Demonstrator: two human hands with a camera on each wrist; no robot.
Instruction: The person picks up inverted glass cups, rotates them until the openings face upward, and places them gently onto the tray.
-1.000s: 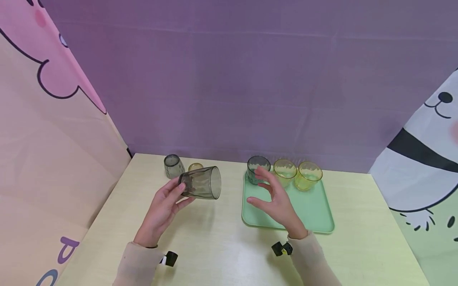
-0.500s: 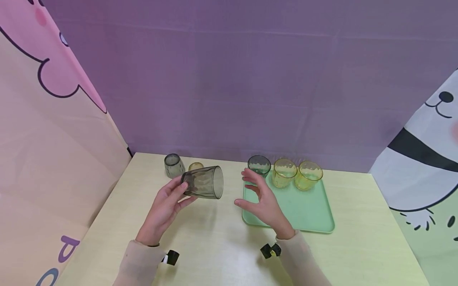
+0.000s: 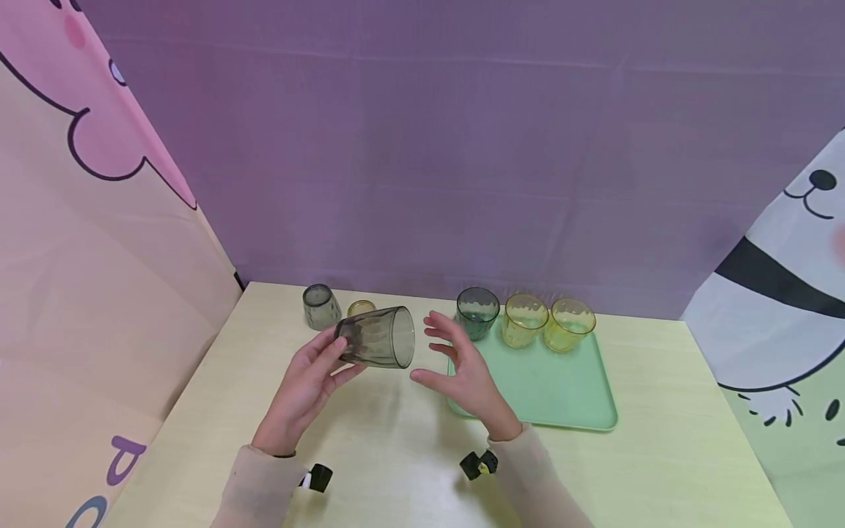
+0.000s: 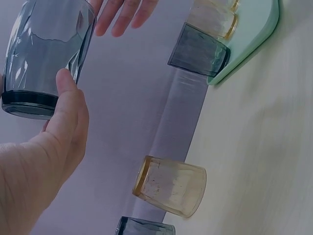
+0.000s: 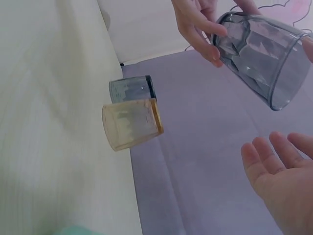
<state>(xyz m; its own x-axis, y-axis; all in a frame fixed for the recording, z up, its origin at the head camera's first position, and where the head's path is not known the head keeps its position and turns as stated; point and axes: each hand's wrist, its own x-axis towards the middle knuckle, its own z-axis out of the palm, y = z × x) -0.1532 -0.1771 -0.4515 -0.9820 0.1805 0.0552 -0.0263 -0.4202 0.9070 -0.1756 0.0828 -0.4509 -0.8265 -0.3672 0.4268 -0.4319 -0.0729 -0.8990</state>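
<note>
A smoky grey drinking glass [image 3: 375, 339] is held above the table by my left hand [image 3: 300, 392], thumb and fingers around its base end. The glass lies on its side in the air, its mouth facing right. My right hand [image 3: 465, 374] is just right of that mouth, fingers spread and gently curved, with a gap between them and the rim. The right wrist view shows this gap between the glass [image 5: 261, 54] and the right hand's fingers [image 5: 266, 154]. In the left wrist view the left thumb [image 4: 66, 93] presses the glass near its thick base.
A light green tray [image 3: 548, 396] on the right carries a grey glass [image 3: 478, 314] and two yellow glasses [image 3: 524, 323], mouths up, along its far side. At the back left, a grey glass [image 3: 321, 308] and an amber glass [image 4: 171, 186] stand upside down near the purple backdrop [image 3: 422, 147].
My right hand has moved left from over the tray toward the held glass's mouth. The left hand and its glass have shifted very slightly right.
</note>
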